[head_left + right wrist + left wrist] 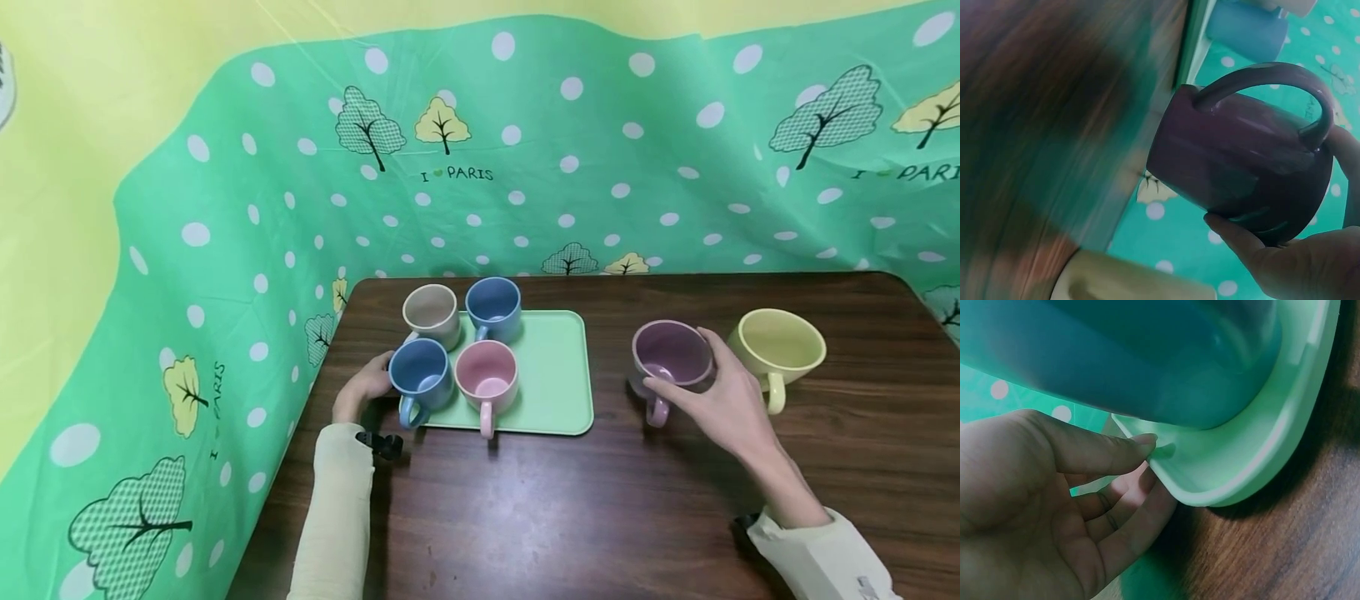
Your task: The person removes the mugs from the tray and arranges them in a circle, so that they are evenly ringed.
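My right hand (723, 404) grips a purple mug (671, 354) by its rim and side, thumb at the front, the handle pointing toward me. In the right wrist view the purple mug (1241, 156) is tilted, its base over the wood. My left hand (367, 387) is at the left edge of a light green tray (555, 375). Thumb and fingers pinch the tray's rim (1166, 478) in the left wrist view. Four mugs stand at the tray's left: a blue mug (420, 375), a pink mug (487, 379), a grey-beige mug (432, 312) and another blue mug (493, 307).
A yellow mug (777, 346) stands right of the purple one, close behind my right hand. All this is on a dark wooden table (525, 517). A green and yellow printed cloth (540, 150) hangs along the back and left side.
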`<action>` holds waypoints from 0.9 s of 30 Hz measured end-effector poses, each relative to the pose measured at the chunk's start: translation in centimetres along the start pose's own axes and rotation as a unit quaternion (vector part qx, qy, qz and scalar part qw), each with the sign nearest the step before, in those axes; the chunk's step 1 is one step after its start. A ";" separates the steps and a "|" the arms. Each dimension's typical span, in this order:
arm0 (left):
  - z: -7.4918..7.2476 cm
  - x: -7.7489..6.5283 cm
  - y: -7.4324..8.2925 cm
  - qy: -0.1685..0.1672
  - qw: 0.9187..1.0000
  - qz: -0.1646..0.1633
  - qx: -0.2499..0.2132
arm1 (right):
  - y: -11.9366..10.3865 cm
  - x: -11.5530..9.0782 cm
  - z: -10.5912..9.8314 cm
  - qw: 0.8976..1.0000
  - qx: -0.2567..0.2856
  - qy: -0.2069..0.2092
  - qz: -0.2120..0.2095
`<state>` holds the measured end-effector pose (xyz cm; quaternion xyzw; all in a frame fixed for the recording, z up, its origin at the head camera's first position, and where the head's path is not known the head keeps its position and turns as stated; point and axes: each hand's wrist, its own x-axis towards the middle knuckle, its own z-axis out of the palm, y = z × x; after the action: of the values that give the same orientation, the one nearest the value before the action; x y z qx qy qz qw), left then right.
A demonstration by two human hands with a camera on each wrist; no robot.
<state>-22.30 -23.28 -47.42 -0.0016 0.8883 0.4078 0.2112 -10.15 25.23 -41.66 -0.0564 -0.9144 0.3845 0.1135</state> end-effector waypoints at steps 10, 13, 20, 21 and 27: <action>-0.1 0.1 -0.3 -0.003 1.000 -0.015 -0.006 | 1.0 -1.6 -2.1 0.999 -0.026 -0.001 0.023; 0.0 0.1 -0.2 -0.004 1.000 -0.022 -0.015 | 1.4 -2.2 -2.5 0.999 -0.038 -0.002 0.035; 0.1 -0.2 0.0 -0.006 1.000 -0.021 -0.011 | 2.4 -3.8 -2.9 0.997 -0.065 0.019 0.040; 0.1 -0.2 0.0 -0.007 1.000 -0.021 -0.010 | 2.6 -4.0 -3.0 0.997 -0.068 0.023 0.041; 0.0 -0.2 0.2 -0.008 1.000 -0.015 -0.011 | 3.4 -4.8 -3.2 0.995 -0.080 0.043 0.043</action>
<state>-22.14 -23.20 -47.17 -0.0139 0.8820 0.4144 0.2241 -4.62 28.89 -42.72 -0.1208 -0.9332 0.3120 0.1313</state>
